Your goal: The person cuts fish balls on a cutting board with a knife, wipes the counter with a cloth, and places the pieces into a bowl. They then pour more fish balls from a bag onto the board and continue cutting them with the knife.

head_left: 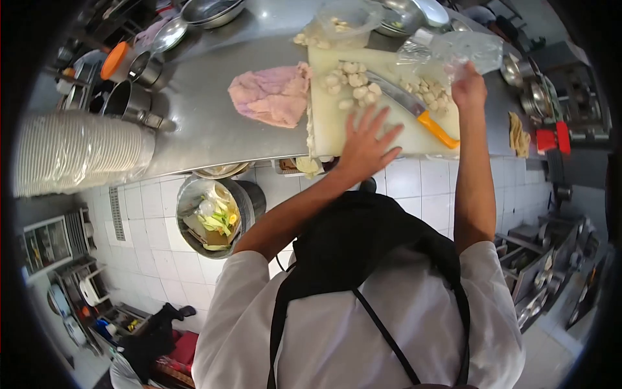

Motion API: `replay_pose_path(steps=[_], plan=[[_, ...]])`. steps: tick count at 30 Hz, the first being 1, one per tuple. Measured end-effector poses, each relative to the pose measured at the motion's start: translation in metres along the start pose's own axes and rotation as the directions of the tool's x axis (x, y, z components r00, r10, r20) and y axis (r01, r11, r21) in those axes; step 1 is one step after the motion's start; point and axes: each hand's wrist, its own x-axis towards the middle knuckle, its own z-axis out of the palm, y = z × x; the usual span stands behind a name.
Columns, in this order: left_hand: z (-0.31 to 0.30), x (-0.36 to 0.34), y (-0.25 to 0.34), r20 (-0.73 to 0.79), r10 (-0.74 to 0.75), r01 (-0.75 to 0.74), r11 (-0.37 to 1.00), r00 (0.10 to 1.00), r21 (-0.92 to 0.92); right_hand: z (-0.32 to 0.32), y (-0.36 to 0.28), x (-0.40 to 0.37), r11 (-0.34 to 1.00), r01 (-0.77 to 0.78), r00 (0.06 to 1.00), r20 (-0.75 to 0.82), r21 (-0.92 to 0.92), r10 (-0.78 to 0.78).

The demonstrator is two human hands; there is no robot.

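My left hand (369, 144) is spread open over the near edge of a pale cutting board (324, 133). Just beyond its fingertips lie several whole white mushrooms (355, 81). My right hand (468, 89) is closed on a clear plastic bag (473, 50) above the board's far right corner. A knife (414, 104) with an orange handle rests on the board between the whole mushrooms and a pile of cut mushroom pieces (431, 94). Another clear bag (343, 23) with mushrooms around it sits at the back of the board.
A crumpled pink cloth (271, 94) lies on the steel counter (194, 97) left of the board. Stacked containers in plastic (84, 152) and metal pots (126, 100) stand farther left. Below is a bin (184, 236) with vegetable scraps. A folded tan cloth (518, 135) lies right.
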Motion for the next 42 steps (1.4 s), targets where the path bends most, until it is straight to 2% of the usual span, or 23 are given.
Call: replay_pose_path(steps=[2, 3, 6, 9, 14, 17, 20, 21, 22, 23, 24, 27, 28, 29, 30, 31, 32, 33, 34, 36, 37, 39, 42], plan=[[0.027, -0.004, 0.013, 0.127, 0.114, -0.102, 0.990, 0.985, -0.098, -0.049, -0.013, 0.015, 0.998, -0.023, 1.000, 0.010, 0.059, 0.023], [0.046, -0.006, 0.010, 0.121, 0.147, -0.143, 0.989, 0.982, -0.042, -0.079, -0.022, 0.020, 0.996, -0.031, 1.000, 0.003, 0.086, 0.031], [0.063, -0.006, -0.006, 0.198, 0.061, -0.059, 0.998, 0.978, -0.018, -0.125, -0.061, -0.013, 0.993, 0.001, 0.996, -0.085, 0.119, 0.009], [0.065, -0.005, -0.008, 0.142, 0.013, -0.015, 1.000, 0.990, 0.014, -0.177, -0.093, -0.047, 0.988, 0.088, 0.974, -0.216, 0.126, -0.060], [0.065, 0.003, 0.002, 0.087, -0.155, 0.150, 0.987, 0.984, 0.064, -0.332, -0.112, -0.076, 0.970, 0.066, 0.927, -0.373, 0.235, 0.027], [0.066, -0.002, 0.000, 0.038, -0.099, 0.097, 0.995, 0.994, 0.034, -0.408, -0.109, -0.103, 0.948, 0.120, 0.855, -0.516, 0.296, 0.053], [0.070, -0.018, -0.004, 0.024, -0.135, 0.135, 0.991, 0.991, 0.017, -0.527, -0.102, -0.122, 0.932, 0.155, 0.814, -0.577, 0.327, 0.067], [0.064, -0.018, 0.003, 0.040, -0.163, 0.157, 0.980, 0.986, 0.121, -0.561, -0.099, -0.132, 0.947, 0.189, 0.807, -0.590, 0.260, 0.001], [0.065, -0.018, 0.008, -0.044, -0.121, 0.124, 0.987, 0.992, 0.097, -0.586, -0.105, -0.142, 0.982, 0.158, 0.754, -0.654, 0.104, -0.052], [0.064, -0.002, 0.036, -0.091, -0.186, 0.192, 0.979, 0.978, 0.068, -0.578, -0.121, -0.150, 0.954, 0.300, 0.699, -0.681, 0.005, -0.216], [0.080, 0.008, 0.040, -0.222, -0.073, 0.093, 0.992, 0.972, 0.081, -0.560, -0.133, -0.154, 0.908, 0.408, 0.619, -0.702, -0.095, -0.352], [0.100, 0.077, 0.203, -0.158, -0.101, 0.078, 0.986, 0.982, -0.147, -0.578, -0.165, -0.161, 0.896, 0.137, 0.491, -0.756, -0.423, -0.432], [0.124, 0.089, 0.247, -0.112, -0.074, 0.042, 0.964, 0.991, -0.263, -0.570, -0.186, -0.160, 0.835, -0.010, 0.491, -0.730, -0.550, -0.475], [0.158, 0.094, 0.283, 0.036, 0.038, -0.021, 0.926, 0.999, -0.376, -0.581, -0.187, -0.153, 0.737, -0.040, 0.548, -0.632, -0.674, -0.548], [0.183, 0.107, 0.324, 0.246, 0.217, -0.081, 0.882, 0.945, -0.464, -0.589, -0.185, -0.143, 0.622, -0.059, 0.614, -0.520, -0.781, -0.594], [0.210, 0.116, 0.364, 0.317, 0.392, -0.172, 0.821, 0.864, -0.545, -0.575, -0.197, -0.144, 0.424, 0.005, 0.702, -0.299, -0.906, -0.647], [0.236, 0.117, 0.401, 0.315, 0.543, -0.337, 0.785, 0.779, -0.520, -0.568, -0.203, -0.141, 0.431, 0.078, 0.792, -0.207, -0.899, -0.574], [0.261, 0.117, 0.429, 0.371, 0.622, -0.388, 0.750, 0.689, -0.536, -0.561, -0.208, -0.138, 0.455, 0.145, 0.866, -0.110, -0.879, -0.488], [0.286, 0.112, 0.449, 0.371, 0.621, -0.375, 0.746, 0.690, -0.550, -0.543, -0.226, -0.144, 0.464, 0.217, 0.918, 0.017, -0.859, -0.397], [0.336, 0.105, 0.475, 0.369, 0.611, -0.355, 0.746, 0.700, -0.563, -0.530, -0.249, -0.144, 0.640, 0.070, 0.995, 0.012, -0.765, -0.095], [0.358, 0.105, 0.481, 0.452, 0.567, -0.198, 0.746, 0.688, -0.635, -0.535, -0.248, -0.140, 0.660, 0.118, 0.986, 0.010, -0.742, -0.165], [0.397, 0.108, 0.492, 0.618, 0.491, 0.146, 0.699, 0.613, -0.700, -0.550, -0.260, -0.134, 0.555, 0.085, 0.975, -0.044, -0.828, -0.216], [0.447, 0.115, 0.518, 0.724, 0.376, 0.268, 0.751, 0.578, -0.604, -0.582, -0.265, -0.116, 0.430, 0.060, 0.911, -0.127, -0.901, -0.392]])
